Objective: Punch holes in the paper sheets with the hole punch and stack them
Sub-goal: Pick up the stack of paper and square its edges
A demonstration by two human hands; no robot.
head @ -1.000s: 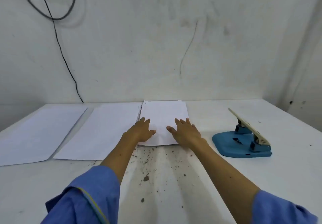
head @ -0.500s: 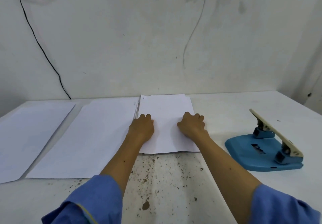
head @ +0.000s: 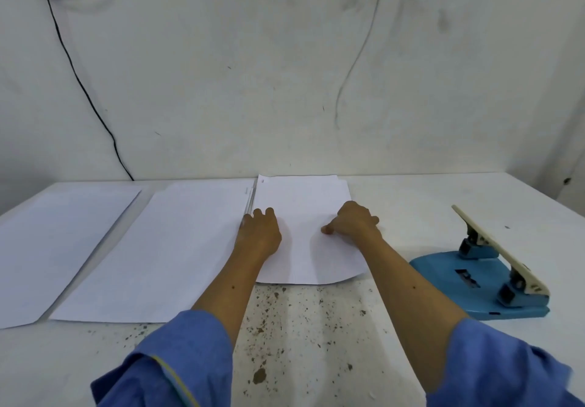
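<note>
A stack of white paper sheets (head: 304, 204) lies in the middle of the table, its far end near the wall. My left hand (head: 261, 232) rests on the stack's left edge with the fingers curled over that edge. On the right edge my right hand (head: 351, 224) grips the stack, thumb on top and fingers bent; the near right corner of the top sheet curves up. The blue hole punch (head: 484, 267) with a cream lever stands to the right of the stack, lever raised, apart from both hands.
Two more white sheets lie flat to the left: one (head: 164, 248) touching the stack's left side, another (head: 53, 242) at the far left. The white table (head: 310, 327) is speckled with brown spots near me. A black cable (head: 79, 80) hangs down the wall.
Both hands slid from the stack's near end outward to its left and right edges and curled their fingers. The near right corner of the paper has lifted.
</note>
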